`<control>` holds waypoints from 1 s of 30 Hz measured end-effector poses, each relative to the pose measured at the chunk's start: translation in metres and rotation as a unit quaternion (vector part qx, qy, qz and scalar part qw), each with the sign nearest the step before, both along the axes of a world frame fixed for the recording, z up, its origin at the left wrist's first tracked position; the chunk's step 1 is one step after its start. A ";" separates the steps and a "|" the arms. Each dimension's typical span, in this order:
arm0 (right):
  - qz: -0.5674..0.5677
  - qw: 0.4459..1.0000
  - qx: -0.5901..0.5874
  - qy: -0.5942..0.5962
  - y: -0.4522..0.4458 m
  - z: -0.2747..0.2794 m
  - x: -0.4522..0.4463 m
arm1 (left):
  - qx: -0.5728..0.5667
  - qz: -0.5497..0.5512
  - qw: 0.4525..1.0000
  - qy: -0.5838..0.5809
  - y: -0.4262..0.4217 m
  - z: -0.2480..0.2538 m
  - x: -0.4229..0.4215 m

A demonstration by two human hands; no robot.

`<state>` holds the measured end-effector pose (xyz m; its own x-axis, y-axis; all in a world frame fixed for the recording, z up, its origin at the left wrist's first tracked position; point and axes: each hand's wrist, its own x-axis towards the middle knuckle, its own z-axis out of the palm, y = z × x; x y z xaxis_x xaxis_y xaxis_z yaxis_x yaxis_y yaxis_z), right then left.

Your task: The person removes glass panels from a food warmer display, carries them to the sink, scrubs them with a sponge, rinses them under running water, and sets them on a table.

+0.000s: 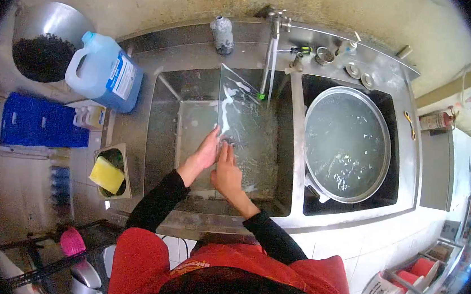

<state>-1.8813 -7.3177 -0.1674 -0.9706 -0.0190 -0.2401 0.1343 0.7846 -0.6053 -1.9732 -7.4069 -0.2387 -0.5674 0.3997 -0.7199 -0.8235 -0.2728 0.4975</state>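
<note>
"One clear pane [230, 100], where?"
"Over the left sink basin [163, 131], near the running tap [276, 21]."
"Hands?"
"Left hand [207, 151] closed on its lower edge. Right hand [226, 171] mostly open, fingers straight, against its lower end."
"Other basin [383, 210]?"
"Round pot [387, 156], water inside, just right of the divider."

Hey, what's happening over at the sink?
Someone holds a clear sheet over the left basin, gripping its edge in the left hand while the right hand's fingers rest against it. White streaks, perhaps suds, show on it. In the other basin sits a big round pot of cloudy water, and a yellow sponge lies off to the left.
</note>
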 end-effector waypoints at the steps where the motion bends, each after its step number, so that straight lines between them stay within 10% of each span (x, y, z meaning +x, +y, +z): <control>1: -0.006 1.000 0.002 0.003 0.003 -0.002 0.001 | 0.007 0.028 0.999 0.019 0.015 0.029 0.005; 4: -0.024 0.996 0.056 0.061 0.007 -0.013 0.004 | -0.071 0.090 0.978 0.171 0.045 0.054 0.001; 6: -0.028 0.997 0.045 0.053 0.005 -0.016 0.008 | -0.519 0.117 0.735 0.420 0.070 0.077 -0.013; 7: -0.009 0.997 0.061 0.042 0.003 -0.016 0.008 | -0.458 0.169 0.680 0.547 0.081 0.088 -0.024; 10: 0.014 0.997 0.066 0.030 0.000 -0.010 0.012 | -0.163 0.044 0.812 0.559 0.122 0.061 -0.104; 13: 0.020 0.996 0.083 0.013 -0.009 -0.026 0.012 | 0.081 0.060 0.955 0.278 0.170 0.044 -0.189; 16: -0.011 0.995 0.087 0.037 -0.017 -0.040 0.011 | 0.217 0.062 0.947 0.229 0.193 -0.023 -0.272; 30: 0.005 0.996 0.088 0.027 -0.009 -0.022 0.013 | -0.144 -0.200 0.911 0.331 0.202 0.024 -0.262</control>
<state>-1.8679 -7.3269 -0.1894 -0.9822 0.0097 -0.1876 0.0973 0.8805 -0.4640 -2.2354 -7.2049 -0.2145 -0.7662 0.5182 -0.3801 -0.3215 0.2031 0.9249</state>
